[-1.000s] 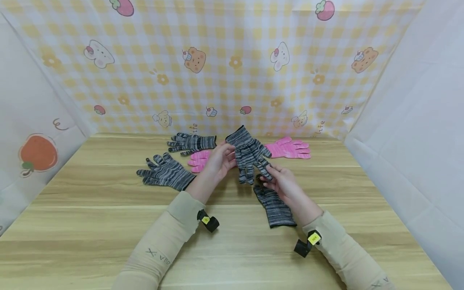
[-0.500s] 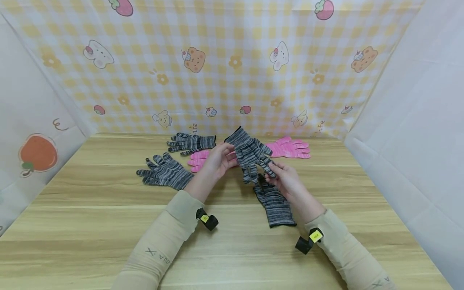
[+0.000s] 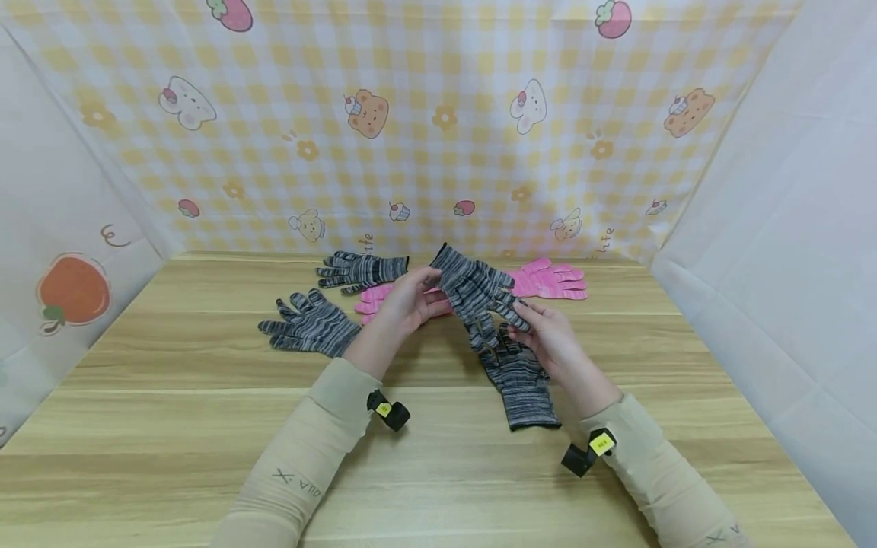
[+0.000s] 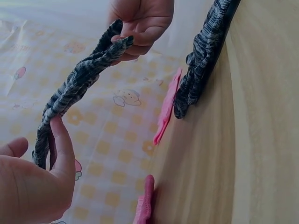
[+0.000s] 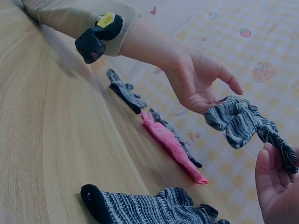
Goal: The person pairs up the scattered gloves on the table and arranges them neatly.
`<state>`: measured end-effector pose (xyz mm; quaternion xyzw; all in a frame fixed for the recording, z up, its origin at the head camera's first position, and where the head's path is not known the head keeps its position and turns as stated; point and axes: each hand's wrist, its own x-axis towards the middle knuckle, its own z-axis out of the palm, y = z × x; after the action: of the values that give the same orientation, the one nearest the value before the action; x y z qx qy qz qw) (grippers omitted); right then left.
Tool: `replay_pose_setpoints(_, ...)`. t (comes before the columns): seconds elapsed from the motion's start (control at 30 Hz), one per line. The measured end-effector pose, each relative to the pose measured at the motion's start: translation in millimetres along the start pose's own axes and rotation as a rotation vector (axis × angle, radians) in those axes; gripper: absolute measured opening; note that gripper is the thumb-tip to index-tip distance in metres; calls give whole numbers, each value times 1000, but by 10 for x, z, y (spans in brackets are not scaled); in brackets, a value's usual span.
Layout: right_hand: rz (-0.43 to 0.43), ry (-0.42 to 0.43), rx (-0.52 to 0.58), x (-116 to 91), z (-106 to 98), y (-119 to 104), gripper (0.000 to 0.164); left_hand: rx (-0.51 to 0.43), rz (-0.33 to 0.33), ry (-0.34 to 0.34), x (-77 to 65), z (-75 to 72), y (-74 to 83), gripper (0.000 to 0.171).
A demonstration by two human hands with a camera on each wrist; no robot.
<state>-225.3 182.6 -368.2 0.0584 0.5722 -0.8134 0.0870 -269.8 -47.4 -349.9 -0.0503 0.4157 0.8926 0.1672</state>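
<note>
A grey-and-black striped knit glove (image 3: 473,289) is held up off the table between both hands, its cuff toward the upper left. My left hand (image 3: 409,301) grips it near the cuff; in the left wrist view, that hand's thumb stands apart from the fabric. My right hand (image 3: 548,335) pinches a finger of the glove on the right. Below it another striped glove (image 3: 527,392) lies on the table, its fingers partly hidden by the held glove and right hand. Behind the hands lie a pink glove (image 3: 548,279) and a second pink glove (image 3: 373,298), both partly covered.
Two more striped gloves lie at the left, one (image 3: 363,270) near the back edge and one (image 3: 308,323) nearer the left forearm. The wooden table (image 3: 438,472) meets a yellow checked curtain (image 3: 438,152) behind and white cloth walls at both sides.
The held glove has tilted, its cuff shifting left and slightly down and its fingers swinging right. My right hand has moved a little right and up. The gloves on the table have not moved.
</note>
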Motion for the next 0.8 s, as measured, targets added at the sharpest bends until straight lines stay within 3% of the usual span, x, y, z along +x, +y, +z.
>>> replay_pose_setpoints(0.4, -1, 2, 36, 12, -37, -37, 15, 119, -42, 23, -19, 7, 27, 13)
replay_pose_setpoints(0.6, 2, -3, 44, 3, -47, -47, 20, 236, -54, 41, -22, 10, 18, 26)
replay_pose_setpoints(0.8, -1, 4, 27, 5, -80, -55, 21, 334, -67, 13, -32, 11, 3, 33)
